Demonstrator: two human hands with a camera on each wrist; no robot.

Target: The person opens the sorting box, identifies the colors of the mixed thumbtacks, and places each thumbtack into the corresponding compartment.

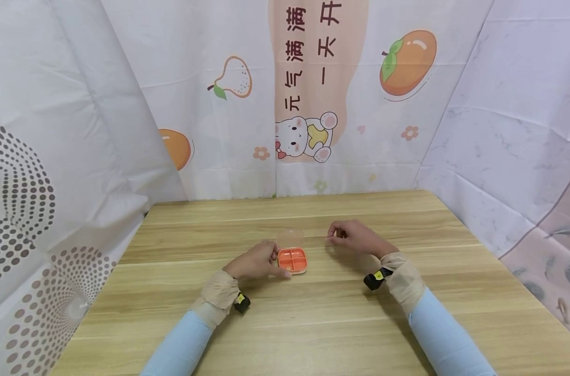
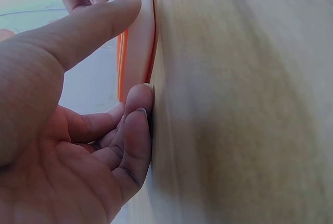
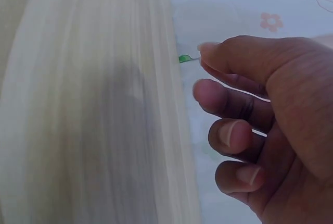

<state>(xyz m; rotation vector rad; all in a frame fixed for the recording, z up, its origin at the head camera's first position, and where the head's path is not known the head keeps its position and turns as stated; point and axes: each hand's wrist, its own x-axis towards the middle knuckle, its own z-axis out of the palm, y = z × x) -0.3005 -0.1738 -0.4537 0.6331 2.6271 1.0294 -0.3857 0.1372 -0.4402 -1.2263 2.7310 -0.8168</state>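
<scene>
A small orange pill box [image 1: 292, 259] with four compartments lies on the table, its clear lid [image 1: 290, 238] tipped back. A tiny pale thing [image 1: 288, 268] is in its near left compartment. My left hand [image 1: 260, 261] holds the box at its left side; the thumb [image 2: 117, 15] lies along the box's white side wall [image 2: 139, 41], while curled fingers [image 2: 136, 140] meet its corner. To the right of the box, apart from it, is my right hand [image 1: 357, 237]. Its fingers are curled, with thumb [image 3: 244, 57] and index fingertip close together and nothing visible between them.
The wood-grain table [image 1: 313, 324] stretches around both hands. A printed curtain [image 1: 238, 120] hangs behind its far edge, with white cloth [image 1: 87, 104] at the left and a pale patterned sheet [image 1: 510, 120] at the right. A black wrist camera [image 1: 374, 280] sits by the right wrist.
</scene>
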